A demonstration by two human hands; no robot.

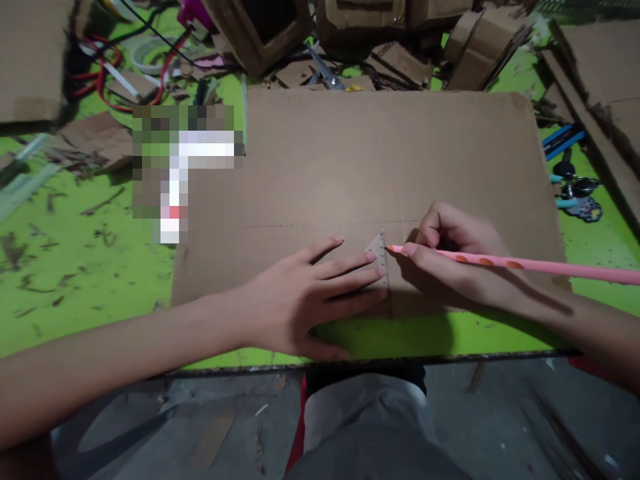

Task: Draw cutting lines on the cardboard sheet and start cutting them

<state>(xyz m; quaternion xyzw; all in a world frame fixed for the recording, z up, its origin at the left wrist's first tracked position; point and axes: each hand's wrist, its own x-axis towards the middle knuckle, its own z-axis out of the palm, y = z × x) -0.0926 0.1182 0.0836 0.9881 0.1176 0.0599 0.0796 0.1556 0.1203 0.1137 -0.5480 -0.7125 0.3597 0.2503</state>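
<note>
A large flat cardboard sheet (pixel 320 160) lies on the green table, with faint pencil lines drawn across it. My left hand (pixel 310 293) is spread flat, its fingers pressing a small clear set square (pixel 377 248) onto the sheet near its front edge. Part of the set square is hidden under those fingers. In my right hand (pixel 450 247) is a pink pencil (pixel 540 267), pinched between thumb and fingers. Its tip touches or nearly touches the set square's upright marked edge.
Scissors (pixel 325 70) and cardboard scraps (pixel 400 63) lie behind the sheet, near cardboard boxes (pixel 270 33). A blue cutter (pixel 564 141) and keys with a charm (pixel 580 193) sit at the right. Cables (pixel 107 80) tangle at the back left. The table edge (pixel 240 369) is close in front.
</note>
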